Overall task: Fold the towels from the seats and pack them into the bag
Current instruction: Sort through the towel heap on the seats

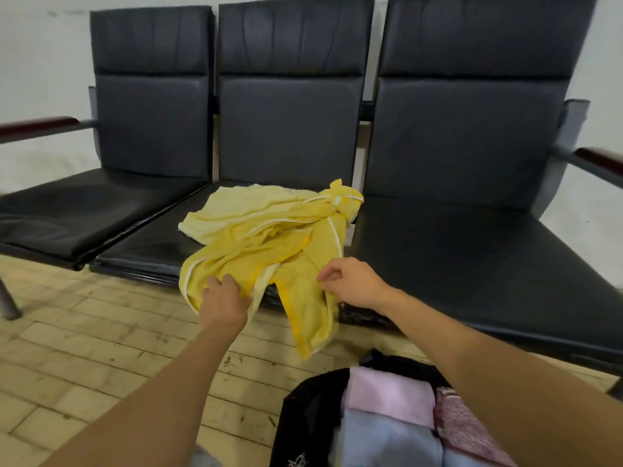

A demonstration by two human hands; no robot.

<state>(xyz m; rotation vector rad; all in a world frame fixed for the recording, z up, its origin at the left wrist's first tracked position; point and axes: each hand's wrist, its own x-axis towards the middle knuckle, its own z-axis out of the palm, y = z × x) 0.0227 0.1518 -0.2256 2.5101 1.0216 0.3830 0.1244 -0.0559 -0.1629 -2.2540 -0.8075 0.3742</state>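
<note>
With our left hand (224, 299) we gripped the crumpled yellow towel (269, 237), fingers curled into its near left corner, while our right hand (354, 281) pinched its right edge between thumb and fingertips. The towel lay on the middle seat (148, 244), its front part hanging over the seat's edge. Below our right arm stood the black bag (303, 416), with pink and blue folded towels (391, 392) inside.
</note>
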